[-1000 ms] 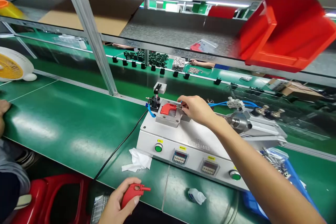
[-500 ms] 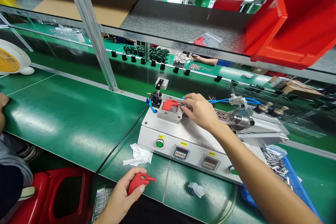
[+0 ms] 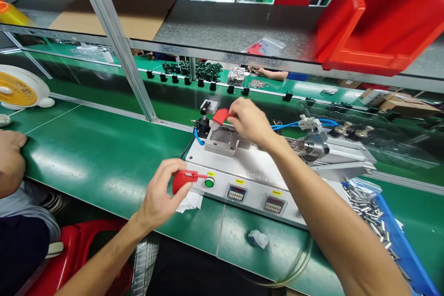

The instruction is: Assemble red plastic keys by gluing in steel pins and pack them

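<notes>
My left hand (image 3: 157,196) is closed around a red plastic part (image 3: 179,181) with a narrow stem that points right, just in front of the machine's green button (image 3: 209,183). Over the machine, my right hand (image 3: 248,120) pinches a second red plastic part (image 3: 219,116). That part is raised above the metal fixture block (image 3: 219,148), whose recess shows bare. My right fingers partly hide its right end. The block sits on top of a silver bench machine (image 3: 256,166) with a cylinder assembly (image 3: 333,150) at its right.
A blue bin (image 3: 405,245) of metal tubes stands at the right. A small white bottle (image 3: 258,239) and a white cloth (image 3: 190,202) lie near the machine. Overhead, a shelf holds a red bin (image 3: 381,55). Another person's hand (image 3: 12,148) rests at far left.
My right hand has lifted the red part out of the fixture, up and slightly left. My left hand has risen toward the machine's front with its red part.
</notes>
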Demonstrator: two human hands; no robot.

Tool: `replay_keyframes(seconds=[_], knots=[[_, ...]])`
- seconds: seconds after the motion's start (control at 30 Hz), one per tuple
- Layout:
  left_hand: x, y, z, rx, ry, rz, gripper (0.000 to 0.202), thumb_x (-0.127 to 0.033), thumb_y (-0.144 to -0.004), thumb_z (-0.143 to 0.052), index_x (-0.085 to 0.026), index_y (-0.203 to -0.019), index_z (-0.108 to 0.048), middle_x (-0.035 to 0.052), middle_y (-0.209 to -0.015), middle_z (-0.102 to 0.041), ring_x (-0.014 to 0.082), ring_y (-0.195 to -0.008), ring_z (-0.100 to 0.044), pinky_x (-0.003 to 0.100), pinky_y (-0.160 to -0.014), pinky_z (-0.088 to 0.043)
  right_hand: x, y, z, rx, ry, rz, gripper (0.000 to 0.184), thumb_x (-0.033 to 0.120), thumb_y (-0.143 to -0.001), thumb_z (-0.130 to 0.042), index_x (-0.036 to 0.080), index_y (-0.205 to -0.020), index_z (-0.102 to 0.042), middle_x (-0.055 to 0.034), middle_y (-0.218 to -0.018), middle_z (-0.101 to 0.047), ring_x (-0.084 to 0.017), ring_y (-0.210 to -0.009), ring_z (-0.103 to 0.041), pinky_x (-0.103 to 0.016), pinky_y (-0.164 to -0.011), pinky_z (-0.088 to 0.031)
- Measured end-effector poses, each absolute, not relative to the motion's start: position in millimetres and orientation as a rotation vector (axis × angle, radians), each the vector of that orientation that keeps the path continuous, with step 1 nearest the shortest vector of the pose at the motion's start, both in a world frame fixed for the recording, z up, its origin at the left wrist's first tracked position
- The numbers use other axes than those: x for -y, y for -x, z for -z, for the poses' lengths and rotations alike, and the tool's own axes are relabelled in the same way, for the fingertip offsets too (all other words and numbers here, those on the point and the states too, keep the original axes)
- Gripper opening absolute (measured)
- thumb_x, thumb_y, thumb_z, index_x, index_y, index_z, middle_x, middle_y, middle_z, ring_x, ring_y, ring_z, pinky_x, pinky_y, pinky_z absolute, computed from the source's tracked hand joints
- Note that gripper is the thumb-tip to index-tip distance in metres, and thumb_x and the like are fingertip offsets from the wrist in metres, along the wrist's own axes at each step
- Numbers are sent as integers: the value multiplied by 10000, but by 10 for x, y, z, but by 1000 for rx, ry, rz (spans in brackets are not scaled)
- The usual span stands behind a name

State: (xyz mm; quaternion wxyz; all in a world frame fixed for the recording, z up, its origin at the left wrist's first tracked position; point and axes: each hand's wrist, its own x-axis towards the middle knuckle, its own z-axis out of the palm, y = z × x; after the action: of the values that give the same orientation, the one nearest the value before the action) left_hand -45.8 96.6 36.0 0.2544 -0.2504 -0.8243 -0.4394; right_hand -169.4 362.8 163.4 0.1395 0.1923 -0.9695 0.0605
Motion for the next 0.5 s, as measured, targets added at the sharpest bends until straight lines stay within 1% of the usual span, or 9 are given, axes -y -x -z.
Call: replay_keyframes(seconds=[0.07, 0.17, 0.23, 0.33, 0.4, 0.5], knots=[[-1059, 662, -613, 2131, 744, 1032, 164, -237, -1000, -659, -180, -1152, -632, 100, -1128, -658, 238, -1072, -675, 355, -920, -593, -3802, 1575, -1733, 2665, -503, -344, 111, 202, -1005, -624, 147, -1043, -713, -129, -1171, -696, -275, -1084, -635, -400, -950, -505], [-1290, 997, -890, 2072, 859, 881, 177, -225, -1006, -650, -155, -1168, -636, 100, -1106, -651, 247, -1059, -663, 365, -920, -590, -4093, 1243, -1713, 2627, -559, -494, 102, 259, -978, -651, 182, -963, -716, -88, -1042, -722, -252, -955, -674, -381, -878, -521], [-1485, 1227, -993, 2178, 894, 786, 210, -188, -996, -639, -147, -1203, -638, 111, -1159, -652, 264, -1088, -674, 385, -937, -588, -4258, 971, -1578, 2706, -596, -493, 120, 280, -972, -639, 199, -925, -714, -83, -996, -730, -253, -912, -690, -369, -818, -528], [-1788, 1496, -1080, 2532, 803, 537, 225, -138, -988, -634, -137, -1213, -638, 132, -1210, -642, 293, -1047, -712, 383, -844, -591, -4433, 622, -1300, 2790, -563, -438, 138, 292, -973, -613, 212, -928, -716, -92, -990, -742, -268, -904, -710, -369, -764, -540], [-1963, 1583, -1125, 2692, 724, 357, 197, -115, -1007, -603, -120, -1203, -628, 146, -1175, -653, 317, -1020, -725, 387, -809, -580, -4502, 478, -1139, 2806, -523, -404, 151, 305, -979, -602, 215, -941, -717, -98, -994, -749, -273, -901, -719, -369, -746, -550], [-2125, 1598, -1162, 2728, 695, 210, 159, -79, -1012, -564, -106, -1154, -628, 150, -1064, -685, 357, -1058, -709, 424, -867, -561, -4550, 397, -991, 2805, -473, -377, 165, 309, -994, -587, 214, -957, -717, -104, -1006, -755, -268, -891, -725, -359, -721, -556]])
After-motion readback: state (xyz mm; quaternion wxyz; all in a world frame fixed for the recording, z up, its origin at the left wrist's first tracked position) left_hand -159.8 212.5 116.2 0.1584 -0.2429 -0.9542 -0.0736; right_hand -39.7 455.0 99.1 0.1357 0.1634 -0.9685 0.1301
